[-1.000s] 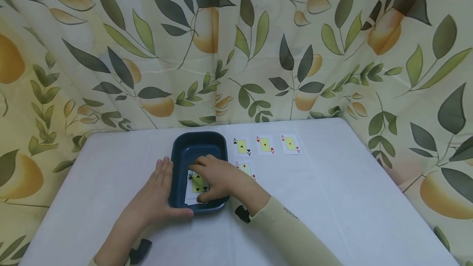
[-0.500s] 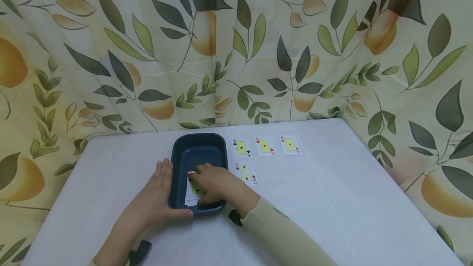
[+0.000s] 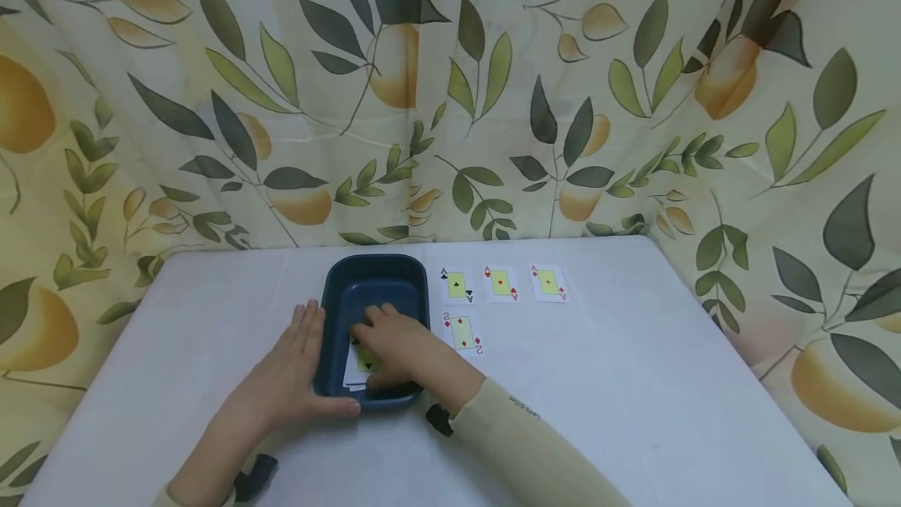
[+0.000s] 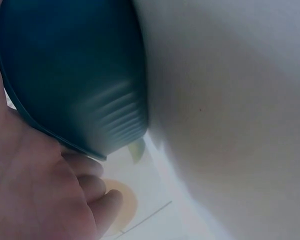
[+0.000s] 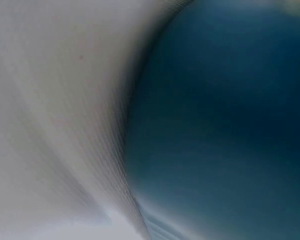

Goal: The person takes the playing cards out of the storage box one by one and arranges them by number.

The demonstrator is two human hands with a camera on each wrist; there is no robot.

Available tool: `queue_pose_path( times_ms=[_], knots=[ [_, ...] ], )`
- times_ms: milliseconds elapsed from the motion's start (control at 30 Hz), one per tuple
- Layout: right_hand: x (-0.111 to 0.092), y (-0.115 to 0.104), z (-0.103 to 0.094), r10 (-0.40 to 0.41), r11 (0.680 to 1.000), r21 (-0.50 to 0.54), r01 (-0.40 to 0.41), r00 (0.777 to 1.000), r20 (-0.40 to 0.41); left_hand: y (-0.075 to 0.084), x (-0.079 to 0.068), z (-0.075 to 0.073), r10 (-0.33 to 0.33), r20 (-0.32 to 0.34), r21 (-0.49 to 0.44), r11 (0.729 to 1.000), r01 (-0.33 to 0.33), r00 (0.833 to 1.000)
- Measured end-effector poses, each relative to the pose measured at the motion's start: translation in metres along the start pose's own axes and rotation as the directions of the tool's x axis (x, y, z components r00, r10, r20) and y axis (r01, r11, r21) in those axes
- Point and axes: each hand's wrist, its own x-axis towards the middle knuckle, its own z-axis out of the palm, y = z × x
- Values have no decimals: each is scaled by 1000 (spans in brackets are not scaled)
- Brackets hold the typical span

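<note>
A dark blue tray (image 3: 375,260) stands on the white-covered table, with a small pile of playing cards (image 3: 356,373) at its near end. The top card has a yellow centre with black clubs. My left hand (image 3: 284,370) lies along the tray's left rim, fingers straight and thumb at the near corner; in the left wrist view its palm is beside the tray's outer wall (image 4: 70,65). My right hand (image 3: 397,346) reaches inside over the cards, fingertips at the far end and thumb near the bottom edge. It covers much of the top card, and whether it pinches it I cannot tell.
Right of the tray lie face-up cards: the ace of clubs (image 3: 456,285), ace of hearts (image 3: 500,283) and ace of diamonds (image 3: 547,282) in a row, with the two of diamonds (image 3: 461,332) below. A leaf-and-fruit patterned curtain (image 3: 479,100) hangs behind the table (image 3: 633,382).
My right hand has moved slightly left and farther over the cards, covering more of the top card and uncovering the two of diamonds. The left hand stays at the rim.
</note>
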Motion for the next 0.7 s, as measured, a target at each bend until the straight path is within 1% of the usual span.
queue_pose_path(
  times_ms=[133,300,400,533,700],
  knots=[
    [-4,0,-6,-24,999,33,26,999,-47,-4,-2,0,-3,-15,1,1000,3,1000],
    [-25,8,-26,-31,993,109,44,993,-118,-7,-1,6,-7,-32,7,1000,7,999],
    [-45,17,-38,5,986,164,19,989,-145,-6,0,12,-14,-32,1,1000,14,999],
    [-69,33,-48,64,979,200,-28,982,-179,-6,-2,11,-28,-33,-5,1000,28,999],
    [-97,58,-45,148,974,197,-108,969,-199,-3,3,8,-18,-33,-20,1000,17,999]
  ],
)
